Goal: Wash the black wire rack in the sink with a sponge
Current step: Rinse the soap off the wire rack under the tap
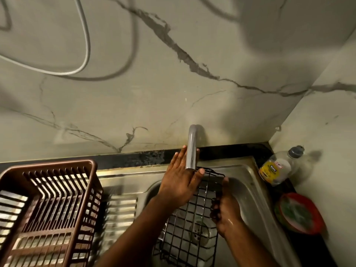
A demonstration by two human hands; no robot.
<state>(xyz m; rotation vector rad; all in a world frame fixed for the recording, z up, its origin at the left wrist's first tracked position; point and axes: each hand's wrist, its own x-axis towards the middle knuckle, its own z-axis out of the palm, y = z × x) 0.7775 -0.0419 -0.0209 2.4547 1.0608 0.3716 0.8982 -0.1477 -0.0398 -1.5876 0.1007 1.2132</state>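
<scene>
**Sink station: wire rack held under the tap**

Head view, item by item:

- Black wire rack [189,224]: a grid of dark wires, standing tilted in the steel sink [248,182], its far end raised toward the tap spout [191,149], its near end low in the basin. The round drain strainer [200,231] shows through the mesh.
- Right hand [224,211]: wet, at the rack's right edge, fingers curled round the outer wires and holding the rack.
- Left hand [182,180]: fingers straight and together, palm down, reaching toward the spout; the thumb lies on the rack's top edge, fingertips beside the spout. It grips nothing; whether it touches the spout cannot be told.
- Tap spout: grey curved pipe rising at the back wall, its outlet just above the rack's far end. No stream can be made out.
- Brown plastic dish basket [48,207]: slotted, on the ribbed draining board to the left of the basin, blurred.
- Clear bottle [279,166]: grey cap, yellow label, leaning in the right corner on the dark counter.
- Red bowl [300,212]: on the counter right of the basin, holding something green and pale; contents blurred.
- Marble-patterned wall [173,74]: pale with dark veins, a grey hose [84,31] looping across its upper left.
</scene>
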